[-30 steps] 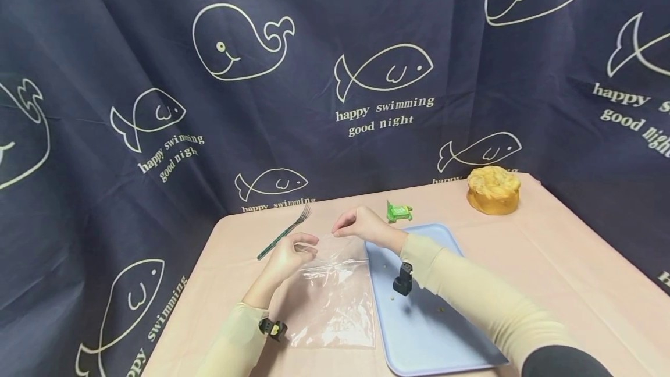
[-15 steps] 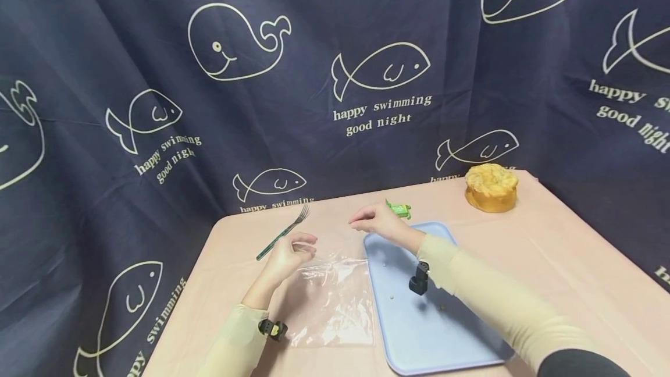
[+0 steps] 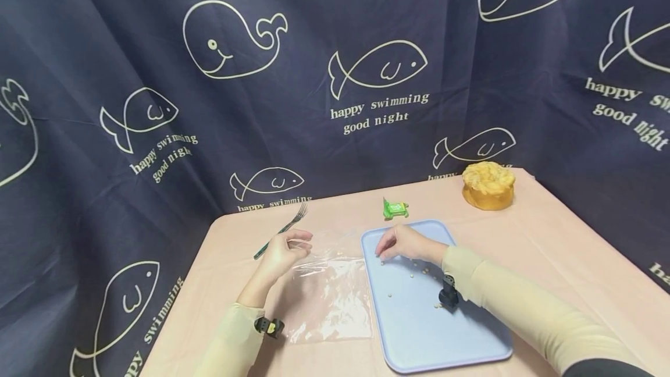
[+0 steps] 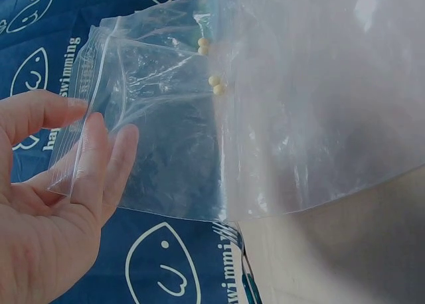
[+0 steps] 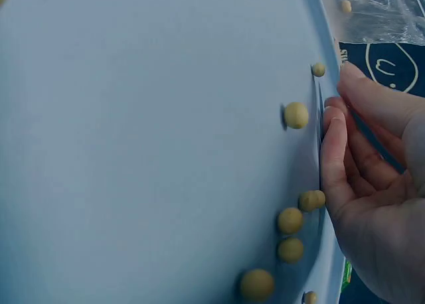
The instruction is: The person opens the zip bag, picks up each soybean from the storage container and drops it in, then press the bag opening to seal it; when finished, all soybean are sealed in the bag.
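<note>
left hand (image 3: 280, 252): pinches mouth of clear plastic zip bag (image 3: 330, 292), lying on pink bench (image 3: 549, 249).
right hand (image 3: 403, 243): fingers loosely curled, empty, over small yellow beans (image 5: 295, 115) at light-blue tray (image 3: 450, 342) 11 o'clock corner.
risk: beans roll off tray rim; bag mouth sags shut.

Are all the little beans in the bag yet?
Not yet. A few beans already sit in the bag, which the left hand holds open. The right hand reaches for loose beans on the blue tray. Several remain there.
</note>
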A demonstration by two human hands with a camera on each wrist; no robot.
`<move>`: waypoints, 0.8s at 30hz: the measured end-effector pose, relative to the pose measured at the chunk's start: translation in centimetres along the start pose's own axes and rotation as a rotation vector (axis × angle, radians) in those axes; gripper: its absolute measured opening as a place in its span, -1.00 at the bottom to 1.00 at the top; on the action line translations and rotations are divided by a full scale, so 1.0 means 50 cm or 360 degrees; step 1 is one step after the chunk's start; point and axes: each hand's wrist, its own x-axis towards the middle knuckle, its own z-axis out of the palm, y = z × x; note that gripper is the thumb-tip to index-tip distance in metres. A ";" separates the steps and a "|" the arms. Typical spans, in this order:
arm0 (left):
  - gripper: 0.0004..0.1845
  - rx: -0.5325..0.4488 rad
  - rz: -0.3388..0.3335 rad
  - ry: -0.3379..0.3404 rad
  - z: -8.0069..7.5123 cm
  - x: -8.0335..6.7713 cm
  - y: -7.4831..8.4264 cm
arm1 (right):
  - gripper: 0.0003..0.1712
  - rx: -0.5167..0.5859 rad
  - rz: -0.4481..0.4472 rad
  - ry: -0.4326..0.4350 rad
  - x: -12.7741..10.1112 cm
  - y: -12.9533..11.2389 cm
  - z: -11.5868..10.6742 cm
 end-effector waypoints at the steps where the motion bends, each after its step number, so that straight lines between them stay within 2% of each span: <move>1: -0.64 0.0006 0.0007 0.0003 0.001 0.001 -0.001 | -0.88 -0.0010 -0.0015 -0.0017 -0.001 0.001 0.001; 6: -0.63 0.0035 0.0030 0.0001 0.002 0.001 -0.003 | -0.88 0.0005 -0.0088 -0.0067 -0.006 0.003 0.004; 13: -0.64 0.0032 0.0040 0.0002 0.004 -0.002 -0.003 | -0.91 -0.0009 -0.0088 -0.0069 -0.009 0.002 0.012; 24: -0.63 0.0037 0.0045 -0.0004 0.004 -0.003 0.002 | -0.95 0.0042 -0.0050 0.0025 -0.004 -0.005 0.005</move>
